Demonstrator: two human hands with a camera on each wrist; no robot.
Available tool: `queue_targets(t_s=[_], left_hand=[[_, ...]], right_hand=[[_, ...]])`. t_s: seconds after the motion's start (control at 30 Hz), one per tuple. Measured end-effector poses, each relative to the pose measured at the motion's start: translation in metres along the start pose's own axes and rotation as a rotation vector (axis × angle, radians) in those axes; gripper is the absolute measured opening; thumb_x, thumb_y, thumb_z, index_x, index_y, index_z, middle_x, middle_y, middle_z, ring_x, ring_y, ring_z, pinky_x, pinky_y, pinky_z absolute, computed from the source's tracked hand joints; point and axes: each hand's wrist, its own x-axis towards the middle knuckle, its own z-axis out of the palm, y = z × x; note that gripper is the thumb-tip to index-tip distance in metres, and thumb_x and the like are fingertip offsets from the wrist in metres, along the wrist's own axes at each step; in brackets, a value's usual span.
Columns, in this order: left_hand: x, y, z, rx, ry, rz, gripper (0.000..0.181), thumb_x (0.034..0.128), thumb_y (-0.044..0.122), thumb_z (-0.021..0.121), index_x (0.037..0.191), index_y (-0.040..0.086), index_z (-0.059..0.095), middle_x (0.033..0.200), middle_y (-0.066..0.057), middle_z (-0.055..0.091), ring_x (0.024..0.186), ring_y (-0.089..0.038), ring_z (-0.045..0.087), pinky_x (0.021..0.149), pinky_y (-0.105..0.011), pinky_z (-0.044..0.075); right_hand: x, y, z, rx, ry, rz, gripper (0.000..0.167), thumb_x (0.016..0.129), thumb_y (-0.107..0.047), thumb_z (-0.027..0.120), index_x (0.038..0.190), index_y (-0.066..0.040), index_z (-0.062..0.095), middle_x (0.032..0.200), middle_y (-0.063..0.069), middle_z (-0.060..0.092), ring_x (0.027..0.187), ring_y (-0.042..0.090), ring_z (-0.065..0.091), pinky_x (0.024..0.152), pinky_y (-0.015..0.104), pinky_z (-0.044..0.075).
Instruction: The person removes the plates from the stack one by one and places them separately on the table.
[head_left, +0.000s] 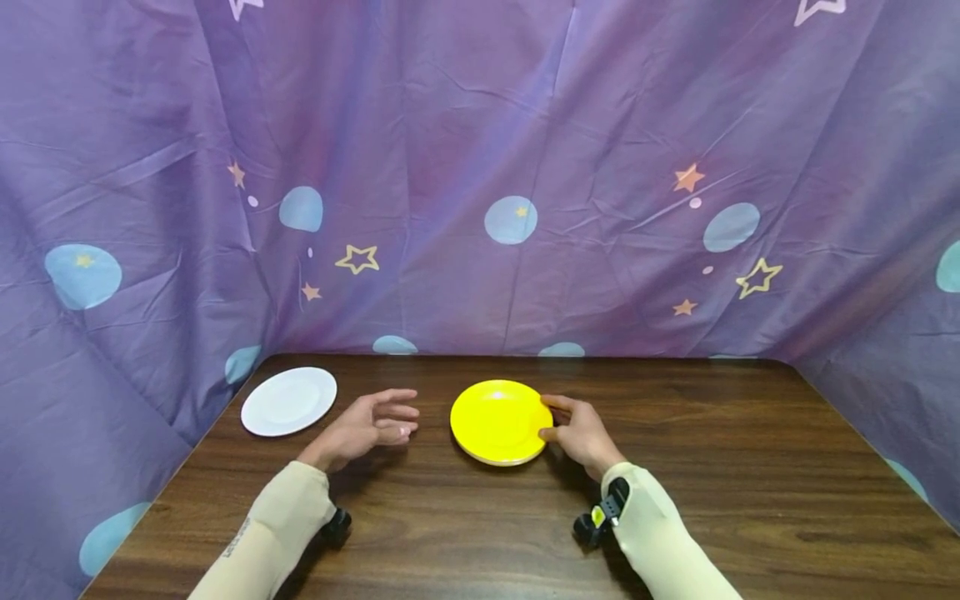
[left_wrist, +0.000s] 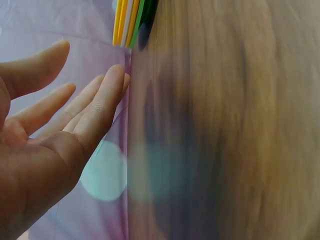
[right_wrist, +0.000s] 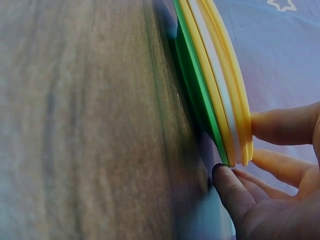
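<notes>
A stack of plates [head_left: 501,421] lies on the table, yellow on top. In the right wrist view its edge shows yellow plates [right_wrist: 231,85], a white plate [right_wrist: 216,72] and a green plate [right_wrist: 192,80] lowest. My right hand [head_left: 583,435] holds the stack at its right rim, thumb against the upper yellow edge and another fingertip by the green edge. Left of the stack, my left hand [head_left: 367,429] hovers with relaxed, spread fingers and nothing in it. Beyond that hand, a separate white plate [head_left: 289,402] lies near the table's left edge.
The brown wooden table [head_left: 750,467] runs back to a purple curtain [head_left: 450,167] with stars and blobs, which also hangs along both sides. Black wrist cameras [head_left: 592,529] sit under both forearms, close above the tabletop.
</notes>
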Motion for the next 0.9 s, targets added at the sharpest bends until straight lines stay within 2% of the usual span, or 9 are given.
queue_targets(t_s=[0.23, 0.47, 0.63, 0.9], left_hand=[[0.015, 0.000, 0.019, -0.082, 0.023, -0.053, 0.058, 0.0978, -0.007, 0.052, 0.151, -0.012, 0.028, 0.143, -0.042, 0.041, 0.124, -0.047, 0.057, 0.096, -0.048, 0.056], [0.024, 0.005, 0.038, -0.089, 0.119, -0.119, 0.055, 0.0958, -0.009, 0.053, 0.147, -0.012, 0.035, 0.137, -0.039, 0.047, 0.114, -0.039, 0.065, 0.089, -0.046, 0.059], [0.032, 0.007, 0.046, -0.060, 0.146, -0.130, 0.052, 0.0953, -0.009, 0.055, 0.145, -0.010, 0.039, 0.134, -0.036, 0.052, 0.111, -0.036, 0.066, 0.090, -0.045, 0.059], [0.041, 0.005, 0.052, -0.055, 0.166, -0.132, 0.051, 0.0935, -0.010, 0.056, 0.142, -0.009, 0.044, 0.129, -0.033, 0.055, 0.097, -0.023, 0.068, 0.090, -0.042, 0.060]], right_hand=[[-0.001, 0.000, 0.000, 0.007, 0.004, -0.006, 0.061, 0.086, 0.010, 0.065, 0.144, 0.005, 0.049, 0.151, 0.028, 0.046, 0.139, 0.042, 0.048, 0.110, 0.048, 0.045], [0.000, 0.001, 0.000, 0.013, -0.004, -0.009, 0.061, 0.086, 0.010, 0.065, 0.145, 0.005, 0.048, 0.151, 0.028, 0.046, 0.138, 0.042, 0.049, 0.109, 0.047, 0.047], [0.001, 0.002, 0.000, 0.025, -0.001, -0.012, 0.061, 0.086, 0.010, 0.065, 0.144, 0.005, 0.049, 0.151, 0.028, 0.046, 0.138, 0.041, 0.049, 0.108, 0.046, 0.047], [0.001, 0.002, -0.001, 0.012, -0.006, -0.020, 0.061, 0.086, 0.009, 0.066, 0.144, 0.004, 0.049, 0.151, 0.027, 0.047, 0.138, 0.041, 0.049, 0.108, 0.046, 0.048]])
